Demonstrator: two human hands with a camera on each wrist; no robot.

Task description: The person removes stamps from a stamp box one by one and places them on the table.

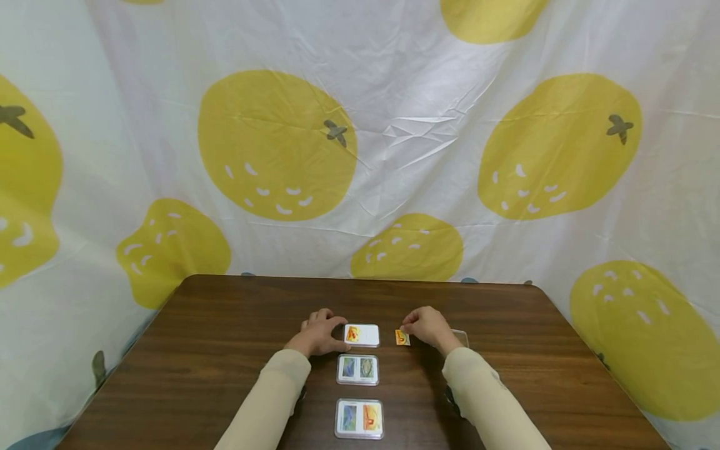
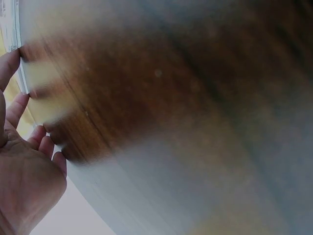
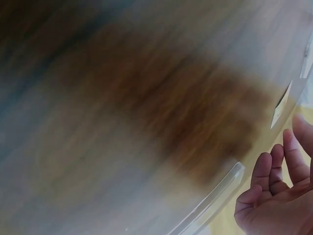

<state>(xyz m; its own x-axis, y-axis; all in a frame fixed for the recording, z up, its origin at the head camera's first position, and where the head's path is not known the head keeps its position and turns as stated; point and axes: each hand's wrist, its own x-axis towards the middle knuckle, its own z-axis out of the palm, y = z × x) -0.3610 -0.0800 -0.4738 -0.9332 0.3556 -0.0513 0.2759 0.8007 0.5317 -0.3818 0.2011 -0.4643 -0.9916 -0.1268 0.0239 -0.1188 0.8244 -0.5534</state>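
Observation:
My left hand (image 1: pixel 319 334) has thumb and forefinger spread at the left corners of the farthest clear case (image 1: pixel 369 335), which shows one orange picture on the left and white on the right. In the left wrist view, two fingertips of the left hand (image 2: pixel 29 166) meet the rim of the case (image 2: pixel 18 44). Bent over a small orange card (image 1: pixel 402 337), my right hand (image 1: pixel 429 325) has thumb and forefinger close together at its upper edge. In the right wrist view, the right hand (image 3: pixel 279 191) has its fingertips beside the card (image 3: pixel 281 106), with a small gap between them.
Nearer on the brown table (image 1: pixel 225 375) lie a case with blue and green pictures (image 1: pixel 358 370) and another with blue and orange pictures (image 1: pixel 359 419). A clear case (image 1: pixel 461 338) is partly hidden behind the right wrist. A patterned cloth (image 1: pixel 405 144) hangs behind the table.

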